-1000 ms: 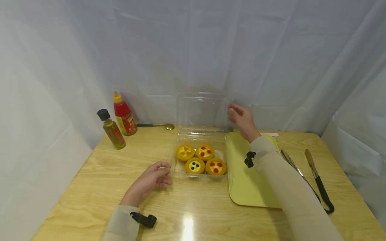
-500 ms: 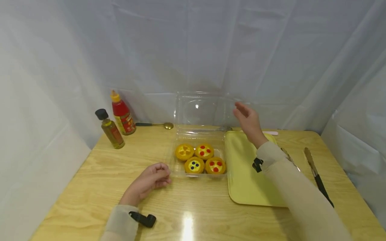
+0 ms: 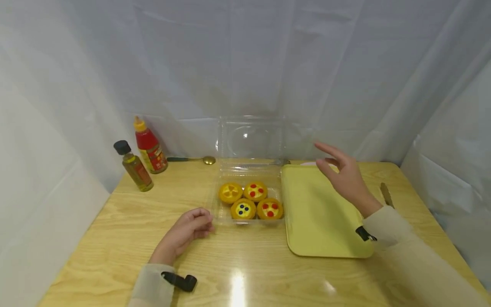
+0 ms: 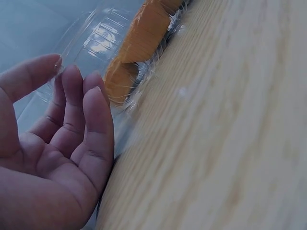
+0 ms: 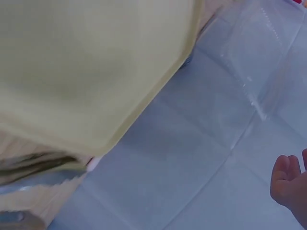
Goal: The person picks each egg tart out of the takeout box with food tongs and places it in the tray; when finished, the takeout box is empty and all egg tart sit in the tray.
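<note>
A clear plastic clamshell container stands with its lid raised at the back, and several small round tarts with yellow centres and red, blue or orange toppings sit in its base. My left hand is at the container's near left corner. In the left wrist view, the left thumb and fingertips meet at the clear rim and pinch it. My right hand is over the far right part of the yellow tray, thumb and index finger apart, holding nothing.
An oil bottle and a red sauce bottle stand at the back left, beside a dark-handled spoon. Metal tongs lie right of the tray, largely hidden by my right arm. A pale curtain hangs behind the table.
My right hand has moved away from the lid, to the right and nearer, over the tray. The lid stays upright. The left hand keeps its place at the container's corner.
</note>
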Demonstrator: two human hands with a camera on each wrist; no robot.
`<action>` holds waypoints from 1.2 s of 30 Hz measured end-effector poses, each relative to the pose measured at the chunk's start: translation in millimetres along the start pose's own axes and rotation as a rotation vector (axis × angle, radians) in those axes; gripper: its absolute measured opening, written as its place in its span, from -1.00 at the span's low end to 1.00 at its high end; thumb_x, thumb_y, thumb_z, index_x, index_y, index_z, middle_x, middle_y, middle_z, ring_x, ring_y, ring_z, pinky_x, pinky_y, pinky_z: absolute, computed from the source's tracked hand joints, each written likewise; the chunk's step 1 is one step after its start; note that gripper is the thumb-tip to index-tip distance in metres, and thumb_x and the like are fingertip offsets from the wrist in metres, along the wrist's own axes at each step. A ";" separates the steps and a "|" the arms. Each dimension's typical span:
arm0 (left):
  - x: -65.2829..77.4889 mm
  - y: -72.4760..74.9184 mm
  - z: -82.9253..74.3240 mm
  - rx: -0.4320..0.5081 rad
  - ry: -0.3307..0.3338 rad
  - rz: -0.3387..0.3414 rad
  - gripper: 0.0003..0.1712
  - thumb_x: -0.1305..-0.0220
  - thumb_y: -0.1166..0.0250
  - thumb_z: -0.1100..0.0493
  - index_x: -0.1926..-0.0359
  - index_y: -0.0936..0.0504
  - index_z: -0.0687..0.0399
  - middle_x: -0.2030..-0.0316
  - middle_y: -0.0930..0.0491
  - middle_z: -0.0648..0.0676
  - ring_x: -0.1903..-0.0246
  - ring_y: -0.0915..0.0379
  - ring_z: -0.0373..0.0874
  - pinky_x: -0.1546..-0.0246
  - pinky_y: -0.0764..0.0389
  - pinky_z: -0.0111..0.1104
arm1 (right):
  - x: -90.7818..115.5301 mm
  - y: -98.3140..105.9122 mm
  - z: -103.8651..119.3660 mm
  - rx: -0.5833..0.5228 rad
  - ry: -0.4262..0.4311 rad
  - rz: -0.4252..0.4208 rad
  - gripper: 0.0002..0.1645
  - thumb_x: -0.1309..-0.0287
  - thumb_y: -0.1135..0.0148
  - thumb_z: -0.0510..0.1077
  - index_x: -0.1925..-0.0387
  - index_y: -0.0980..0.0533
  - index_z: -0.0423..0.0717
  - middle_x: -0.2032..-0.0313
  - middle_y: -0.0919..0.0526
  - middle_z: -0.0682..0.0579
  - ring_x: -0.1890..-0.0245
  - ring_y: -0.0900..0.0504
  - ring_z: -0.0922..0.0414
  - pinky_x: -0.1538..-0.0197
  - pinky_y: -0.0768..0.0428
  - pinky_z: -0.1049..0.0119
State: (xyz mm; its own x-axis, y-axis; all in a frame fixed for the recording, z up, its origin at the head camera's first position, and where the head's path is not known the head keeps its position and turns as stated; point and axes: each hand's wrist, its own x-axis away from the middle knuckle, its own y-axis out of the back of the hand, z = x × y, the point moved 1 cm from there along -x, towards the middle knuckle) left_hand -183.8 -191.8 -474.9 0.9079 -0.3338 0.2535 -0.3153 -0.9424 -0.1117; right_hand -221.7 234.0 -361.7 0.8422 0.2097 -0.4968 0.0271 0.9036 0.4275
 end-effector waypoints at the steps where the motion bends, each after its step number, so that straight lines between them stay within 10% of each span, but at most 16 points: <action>1: -0.5 -0.1 0.0 0.000 0.001 -0.004 -0.87 -0.41 -0.23 0.15 0.19 -0.51 0.11 0.31 -0.58 0.07 0.27 -0.58 -0.11 0.22 -0.62 -0.32 | 5.6 5.8 -0.9 0.013 -0.007 -0.005 -0.45 -0.39 -0.15 -0.26 -0.37 -0.37 -0.03 -0.37 -0.35 -0.03 -0.30 -0.36 0.09 -0.19 -0.40 0.44; 16: 2.3 1.2 -2.4 -0.002 0.018 -0.024 -0.86 -0.41 -0.22 0.15 0.16 -0.51 0.15 0.27 -0.56 0.09 0.24 -0.53 -0.11 0.18 -0.61 -0.32 | 75.3 62.5 -29.3 0.251 -0.101 -0.087 -0.37 -0.32 -0.23 -0.28 -0.39 -0.35 -0.06 -0.34 -0.39 -0.10 -0.33 -0.29 0.25 -0.11 -0.32 0.55; 23: 1.1 0.3 -0.8 0.009 0.024 -0.020 -0.88 -0.42 -0.21 0.16 0.17 -0.52 0.13 0.26 -0.56 0.09 0.23 -0.53 -0.12 0.18 -0.61 -0.33 | 100.7 76.4 -46.1 0.349 -0.302 -0.039 -0.25 -0.40 -0.17 -0.01 -0.48 -0.16 -0.11 -0.43 -0.18 -0.26 -0.35 -0.18 -0.35 -0.14 -0.29 -0.34; 36: -1.0 0.6 2.0 0.015 0.007 -0.008 -0.84 -0.41 -0.22 0.14 0.16 -0.52 0.16 0.24 -0.56 0.11 0.21 -0.52 -0.10 0.15 -0.60 -0.32 | 132.5 95.1 -81.3 0.418 -0.410 0.043 -0.04 -0.39 -0.17 0.04 -0.54 0.11 -0.21 -0.44 0.04 -0.45 -0.35 0.02 -0.50 -0.13 -0.10 -0.51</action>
State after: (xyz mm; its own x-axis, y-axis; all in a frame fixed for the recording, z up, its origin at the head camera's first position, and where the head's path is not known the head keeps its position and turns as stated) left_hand -184.3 -192.0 -477.1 0.9083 -0.3268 0.2613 -0.3040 -0.9445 -0.1245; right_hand -151.4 378.1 -448.3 0.9845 0.0060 -0.1751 0.1283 0.6559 0.7438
